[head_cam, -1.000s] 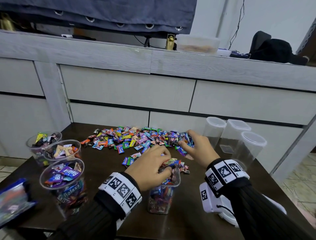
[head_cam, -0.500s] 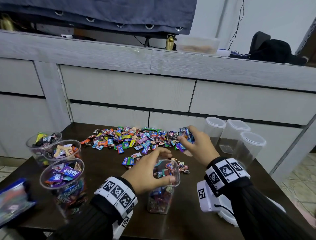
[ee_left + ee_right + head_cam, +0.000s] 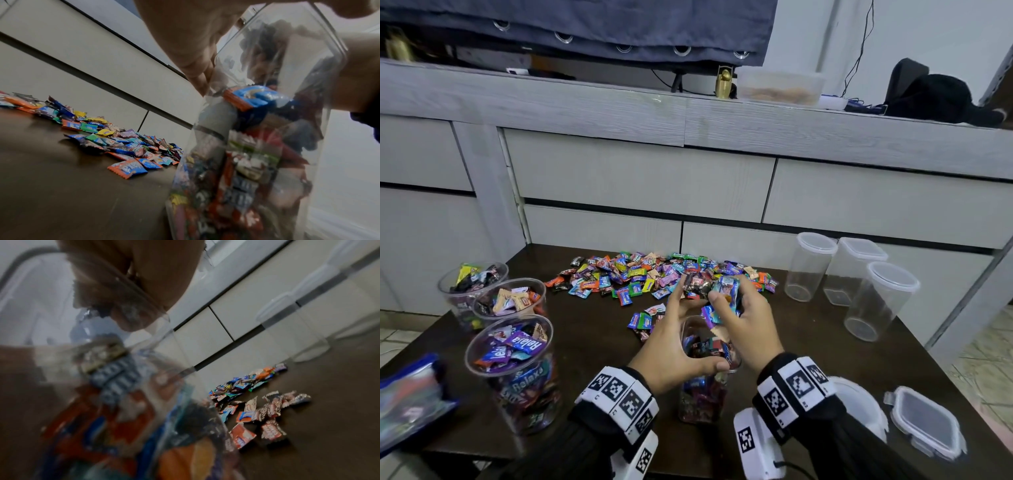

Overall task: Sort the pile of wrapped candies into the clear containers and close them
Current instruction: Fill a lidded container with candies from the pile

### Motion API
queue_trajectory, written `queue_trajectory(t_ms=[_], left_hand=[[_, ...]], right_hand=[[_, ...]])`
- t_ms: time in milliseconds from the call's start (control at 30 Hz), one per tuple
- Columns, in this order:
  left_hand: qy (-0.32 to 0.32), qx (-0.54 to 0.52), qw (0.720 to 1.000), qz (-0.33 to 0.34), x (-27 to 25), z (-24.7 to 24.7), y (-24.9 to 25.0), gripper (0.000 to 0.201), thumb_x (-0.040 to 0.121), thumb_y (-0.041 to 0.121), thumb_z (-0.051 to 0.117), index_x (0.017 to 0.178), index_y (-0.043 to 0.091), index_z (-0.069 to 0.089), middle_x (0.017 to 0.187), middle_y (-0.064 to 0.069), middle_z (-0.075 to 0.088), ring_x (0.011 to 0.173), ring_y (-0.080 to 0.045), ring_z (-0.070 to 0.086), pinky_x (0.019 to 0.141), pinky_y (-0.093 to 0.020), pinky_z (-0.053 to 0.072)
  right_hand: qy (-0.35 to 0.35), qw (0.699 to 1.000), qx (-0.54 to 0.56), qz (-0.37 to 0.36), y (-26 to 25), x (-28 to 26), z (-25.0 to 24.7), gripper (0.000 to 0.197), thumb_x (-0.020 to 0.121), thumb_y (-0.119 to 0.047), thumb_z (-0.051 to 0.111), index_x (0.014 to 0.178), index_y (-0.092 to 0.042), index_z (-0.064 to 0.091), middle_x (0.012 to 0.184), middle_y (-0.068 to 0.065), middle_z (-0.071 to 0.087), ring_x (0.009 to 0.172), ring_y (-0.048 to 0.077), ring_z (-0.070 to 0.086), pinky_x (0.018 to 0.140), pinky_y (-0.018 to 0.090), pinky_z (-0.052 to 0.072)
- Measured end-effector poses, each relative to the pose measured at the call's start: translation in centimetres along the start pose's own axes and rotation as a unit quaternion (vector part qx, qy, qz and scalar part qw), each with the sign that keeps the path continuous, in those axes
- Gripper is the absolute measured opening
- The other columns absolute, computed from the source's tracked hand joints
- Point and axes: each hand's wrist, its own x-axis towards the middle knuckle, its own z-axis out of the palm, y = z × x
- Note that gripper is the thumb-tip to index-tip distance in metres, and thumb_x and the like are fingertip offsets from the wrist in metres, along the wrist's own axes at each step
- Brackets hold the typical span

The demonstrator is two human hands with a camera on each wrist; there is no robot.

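Note:
A pile of wrapped candies [image 3: 654,274] lies across the far half of the dark table [image 3: 592,342]. A tall clear container [image 3: 702,401], partly filled with candies, stands at the near middle. My left hand [image 3: 688,337] holds its rim, thumb on the near edge and fingers along the far left side. My right hand [image 3: 726,303] grips a handful of candies [image 3: 727,286] just above the container's open mouth. The left wrist view shows the container wall [image 3: 257,146] close up and the pile [image 3: 123,146] beyond. The right wrist view is blurred by the container [image 3: 123,402].
Three round cups of sorted candies [image 3: 512,363] stand at the left, beside a blue bag [image 3: 407,401]. Three lidded clear containers [image 3: 880,301] with nothing in them stand at the right. Loose lids [image 3: 924,421] lie at the near right. A grey cabinet [image 3: 640,178] backs the table.
My right hand lifted a handful off the pile and brought it back over the container. My left hand came off the container's top and took hold of its rim.

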Motion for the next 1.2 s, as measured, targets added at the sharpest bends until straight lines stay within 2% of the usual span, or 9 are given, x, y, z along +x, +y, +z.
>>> queue_trajectory(t_ms=[133,233,433,567,700,800,933,1000,1200], left_hand=[[0.013,0.002,1.000,-0.002,0.0,-0.1,-0.2,0.135,0.045,0.065,0.089,0.144,0.060,-0.002,0.141,0.013,0.051,0.135,-0.007,0.045,0.114,-0.045,0.037],[0.023,0.012,1.000,-0.003,-0.1,-0.2,-0.2,0.138,0.044,0.065,0.089,0.147,0.057,-0.002,0.147,0.006,0.046,0.140,-0.016,0.040,0.114,-0.051,0.034],[0.016,-0.026,1.000,-0.004,-0.1,-0.1,-0.4,0.119,0.048,0.053,0.094,0.144,0.054,0.023,0.133,0.009,0.060,0.129,-0.016,0.054,0.109,-0.051,0.041],[0.013,0.020,1.000,-0.005,0.1,-0.3,-0.1,0.103,0.048,0.064,0.089,0.137,0.049,0.038,0.129,0.012,0.061,0.125,-0.018,0.055,0.106,-0.051,0.043],[0.014,0.015,1.000,-0.007,0.3,-0.2,-0.5,0.102,0.048,0.061,0.091,0.136,0.044,0.042,0.131,0.006,0.059,0.127,-0.026,0.053,0.106,-0.054,0.042],[0.012,-0.004,1.000,0.004,0.2,-0.2,-0.6,0.099,0.052,0.050,0.094,0.136,0.040,0.043,0.130,0.003,0.062,0.127,-0.022,0.056,0.106,-0.055,0.042],[0.000,-0.011,1.000,0.023,0.1,0.0,-0.4,0.099,0.056,0.045,0.094,0.139,0.038,0.040,0.137,0.006,0.058,0.131,-0.017,0.052,0.108,-0.052,0.041],[-0.007,-0.007,1.000,0.021,0.1,-0.1,-0.3,0.099,0.056,0.045,0.094,0.139,0.038,0.040,0.136,0.007,0.059,0.130,-0.016,0.053,0.107,-0.051,0.042],[-0.017,0.026,0.999,0.007,0.0,-0.5,0.0,0.102,0.046,0.052,0.094,0.134,0.045,0.041,0.129,0.010,0.061,0.124,-0.013,0.057,0.105,-0.050,0.045]], right_hand=[[-0.063,0.997,-0.031,-0.023,-0.1,-0.4,-0.2,0.013,0.090,-0.021,0.063,0.098,-0.016,0.053,0.076,0.000,0.064,0.067,0.009,0.061,0.062,0.026,0.049],[-0.126,0.986,-0.096,-0.051,-0.3,-0.2,-0.2,0.014,0.088,-0.014,0.063,0.094,-0.019,0.051,0.074,-0.014,0.055,0.066,-0.006,0.054,0.061,0.007,0.036],[-0.210,0.956,-0.186,-0.085,-0.9,0.3,-0.2,0.012,0.081,-0.008,0.058,0.085,-0.014,0.048,0.075,-0.004,0.046,0.065,0.011,0.039,0.061,0.023,0.030],[-0.256,0.937,-0.218,-0.097,-0.8,0.6,-0.5,0.011,0.079,-0.012,0.059,0.090,-0.013,0.056,0.083,-0.005,0.050,0.072,0.011,0.045,0.066,0.023,0.032],[-0.254,0.940,-0.201,-0.109,-0.6,0.7,-1.4,0.028,0.077,-0.016,0.070,0.103,-0.009,0.064,0.098,0.003,0.065,0.085,0.010,0.055,0.074,0.020,0.040],[-0.254,0.951,-0.149,-0.090,-0.7,0.8,-1.9,0.031,0.073,-0.014,0.076,0.102,-0.011,0.064,0.093,-0.003,0.067,0.082,0.006,0.061,0.077,0.016,0.047],[-0.256,0.957,-0.112,-0.078,-1.3,1.3,-2.4,0.035,0.074,-0.012,0.076,0.105,-0.011,0.060,0.092,-0.001,0.069,0.084,0.007,0.064,0.077,0.028,0.054],[-0.256,0.952,-0.125,-0.109,-1.7,1.5,-2.3,0.033,0.075,-0.014,0.076,0.105,-0.012,0.061,0.093,-0.002,0.068,0.084,0.007,0.063,0.077,0.025,0.052],[-0.354,0.875,-0.293,-0.151,-1.9,1.8,-1.3,0.011,0.082,-0.012,0.067,0.091,-0.010,0.072,0.093,0.005,0.069,0.084,0.020,0.062,0.081,0.035,0.046]])
